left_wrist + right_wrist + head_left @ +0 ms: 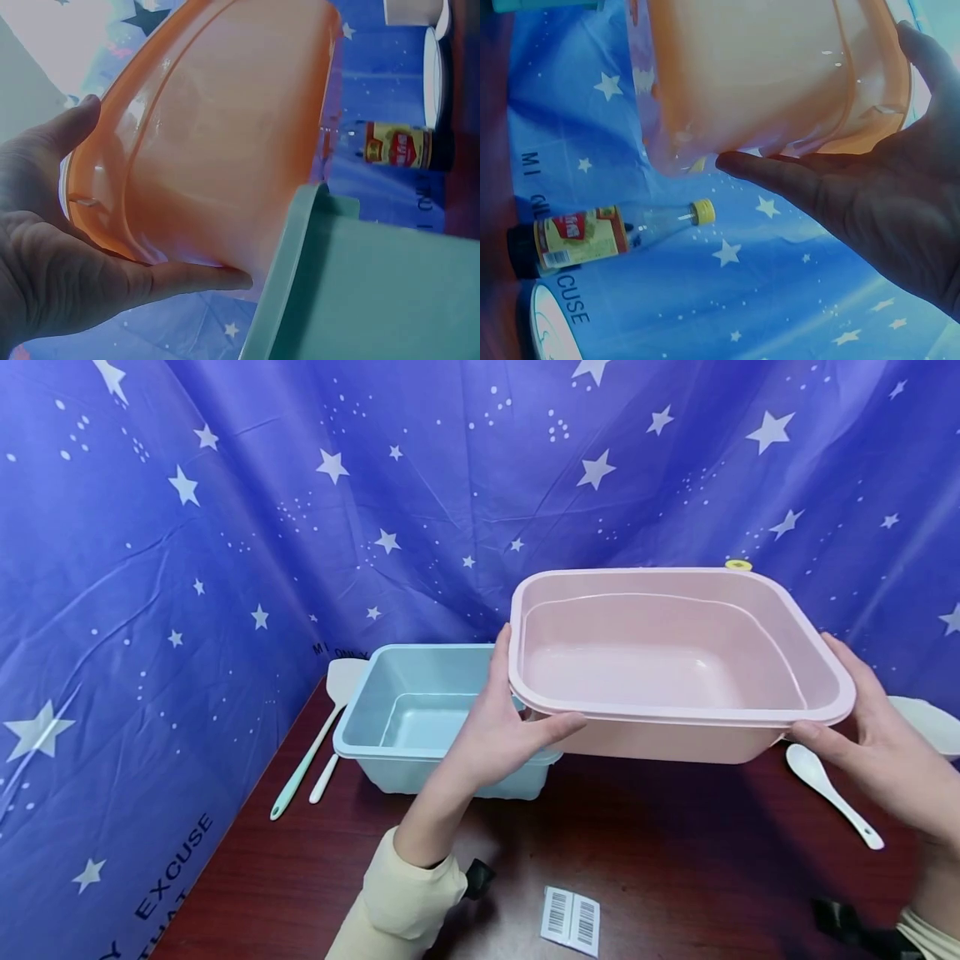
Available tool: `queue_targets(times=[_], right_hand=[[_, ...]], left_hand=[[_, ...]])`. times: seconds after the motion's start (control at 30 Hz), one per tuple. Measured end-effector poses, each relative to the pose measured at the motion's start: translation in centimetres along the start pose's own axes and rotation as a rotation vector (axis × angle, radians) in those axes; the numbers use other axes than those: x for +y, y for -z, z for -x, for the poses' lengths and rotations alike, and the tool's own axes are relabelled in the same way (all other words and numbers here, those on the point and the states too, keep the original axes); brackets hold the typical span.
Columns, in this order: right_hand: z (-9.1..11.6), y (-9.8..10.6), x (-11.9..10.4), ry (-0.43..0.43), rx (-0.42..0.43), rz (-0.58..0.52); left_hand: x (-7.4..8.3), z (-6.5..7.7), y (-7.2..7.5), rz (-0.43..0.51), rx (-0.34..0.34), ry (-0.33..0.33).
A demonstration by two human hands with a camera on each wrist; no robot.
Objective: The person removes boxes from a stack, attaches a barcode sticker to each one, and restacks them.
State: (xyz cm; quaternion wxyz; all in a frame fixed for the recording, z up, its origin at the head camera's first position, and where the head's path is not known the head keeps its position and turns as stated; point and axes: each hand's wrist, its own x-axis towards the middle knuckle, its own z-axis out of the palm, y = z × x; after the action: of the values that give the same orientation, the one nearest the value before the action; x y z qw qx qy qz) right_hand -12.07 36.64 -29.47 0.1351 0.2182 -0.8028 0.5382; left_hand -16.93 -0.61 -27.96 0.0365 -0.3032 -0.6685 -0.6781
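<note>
The left hand (487, 731) and right hand (873, 743) grip the pink tub (660, 668) by its two ends, up over the table (675, 852), long side going left to right, with the blue tub (420, 727) by the table's far left corner, nearer the left hand.

Blue star-printed curtain (442, 485), creased and softly folded, dark reddish-brown table (660, 860) in front

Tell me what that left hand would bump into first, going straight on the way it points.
The left hand holds the pink tub, so that comes first; with the tub moving along, the starry curtain behind looks next, though depth is hard to judge.
</note>
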Motion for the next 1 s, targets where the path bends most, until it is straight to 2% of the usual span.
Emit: queue_targets(times=[0.07, 0.1, 0.17, 0.37, 0.43, 0.5, 0.63, 0.7, 0.8, 1.0], right_hand=[[0.2, 0.4, 0.1, 0.003, 0.005, 0.03], [0.3, 0.6, 0.2, 0.009, 0.006, -0.014], [0.5, 1.0, 0.4, 0.014, 0.031, 0.0], [1.4, 2.0, 1.0, 0.002, 0.116, 0.104], [1.5, 2.2, 1.1, 0.011, 0.141, 0.098], [1.6, 2.5, 1.2, 0.032, 0.166, 0.021], [2.0, 2.8, 1.5, 0.041, 0.213, 0.016], [2.1, 3.0, 1.8, 0.031, 0.201, 0.05], [2.2, 3.2, 1.8, -0.021, 0.149, 0.191], [1.2, 2.7, 1.7, -0.072, -0.008, 0.213]], left_hand=[[0.1, -0.1, -0.4, 0.015, -0.01, -0.01], [0.1, -0.1, -0.5, 0.019, -0.011, -0.013], [0.0, -0.1, -0.8, 0.033, -0.016, -0.01], [-0.3, -0.2, -1.8, 0.056, -0.026, 0.01], [-0.5, -0.2, -2.1, 0.06, -0.022, 0.013], [-0.6, -0.3, -2.5, 0.063, -0.017, 0.02], [-1.0, -0.4, -3.2, 0.075, -0.025, 0.03], [-1.3, -0.4, -3.4, 0.082, -0.031, 0.037], [-1.7, -0.4, -3.4, 0.072, -0.029, 0.051], [-2.2, -0.5, -2.6, 0.019, -0.022, 0.069]])
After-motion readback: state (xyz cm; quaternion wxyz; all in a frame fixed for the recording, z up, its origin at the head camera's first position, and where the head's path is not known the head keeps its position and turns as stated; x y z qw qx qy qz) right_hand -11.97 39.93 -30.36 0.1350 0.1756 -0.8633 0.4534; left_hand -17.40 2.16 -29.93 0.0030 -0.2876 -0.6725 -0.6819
